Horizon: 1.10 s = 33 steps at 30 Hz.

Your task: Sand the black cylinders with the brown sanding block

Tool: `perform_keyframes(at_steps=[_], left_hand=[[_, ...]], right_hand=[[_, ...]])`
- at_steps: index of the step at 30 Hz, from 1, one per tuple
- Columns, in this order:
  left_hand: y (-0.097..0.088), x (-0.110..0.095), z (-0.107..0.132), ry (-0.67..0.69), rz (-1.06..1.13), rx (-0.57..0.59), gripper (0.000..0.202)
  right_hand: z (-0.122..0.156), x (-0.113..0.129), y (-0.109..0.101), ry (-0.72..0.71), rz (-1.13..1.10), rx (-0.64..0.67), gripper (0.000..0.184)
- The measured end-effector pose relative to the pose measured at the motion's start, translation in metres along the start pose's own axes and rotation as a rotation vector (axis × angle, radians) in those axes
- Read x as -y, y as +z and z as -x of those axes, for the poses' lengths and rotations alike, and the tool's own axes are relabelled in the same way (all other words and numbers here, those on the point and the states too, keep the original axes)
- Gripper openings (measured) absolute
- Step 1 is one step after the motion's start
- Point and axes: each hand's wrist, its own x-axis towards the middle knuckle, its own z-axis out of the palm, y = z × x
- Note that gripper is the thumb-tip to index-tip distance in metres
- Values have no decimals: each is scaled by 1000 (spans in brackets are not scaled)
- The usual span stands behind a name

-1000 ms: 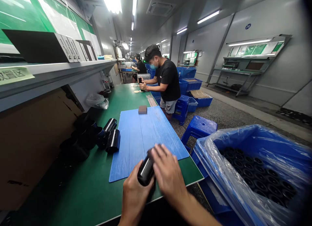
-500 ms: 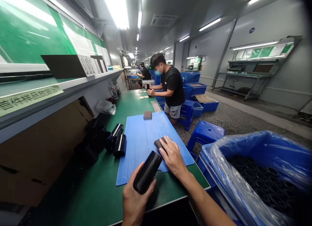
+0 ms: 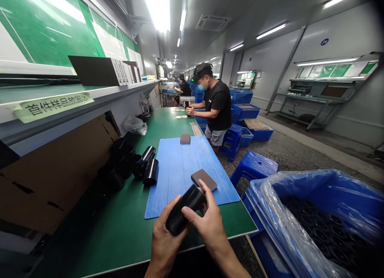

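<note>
A glossy black cylinder [image 3: 183, 215] is held between both hands above the front of the green table, tilted with its far end to the right. My left hand [image 3: 165, 234] wraps round its lower left part. My right hand [image 3: 211, 222] grips it from the right, thumb on its near side and fingers over the far end. Just beyond lies a dark brown sanding block [image 3: 204, 179] on the blue mat [image 3: 174, 170], touched by neither hand. A second brown block [image 3: 185, 139] rests at the mat's far edge.
Several black cylinders [image 3: 151, 172] stand and lie left of the mat on the green table [image 3: 120, 238]. To the right is a blue crate lined with clear plastic [image 3: 270, 190], holding black round parts. A blue stool [image 3: 258, 164] and a co-worker [image 3: 217, 106] are beyond.
My right hand has left the near sanding block and now holds the cylinder together with my left hand. The block stays on the mat. The view has shifted slightly.
</note>
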Motion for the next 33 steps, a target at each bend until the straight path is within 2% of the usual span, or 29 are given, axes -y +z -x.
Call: perform_keyframes(at_steps=[5,7,15,18,22,24,28,31,33], left_hand=[[0,1,2,-26,4,30,57],[-1,1,2,-27,-8,38,58],[-4,-3,3,-14,0,84,57],[-1,-2,4,-5,-18,41,55],[6,0,2,-10,-137,-64,51],[8,2,0,-33,-185,-84,49],[11,6,-2,-34,-273,-48,49],[12,9,-2,-26,-317,-27,49],[12,8,-2,-24,-321,-23,48]], right_hand=[[-8,8,-13,-72,30,-13,50],[-11,11,-19,-89,32,-27,42],[-18,5,-28,-48,26,-10,47],[-28,-1,-37,-148,244,-6,49],[-51,-16,-51,-267,593,-82,46],[-62,-26,-54,-268,681,-63,51],[-78,-43,-54,-281,799,65,54],[-81,-42,-57,-268,833,70,57],[-70,-34,-60,-249,837,37,59]])
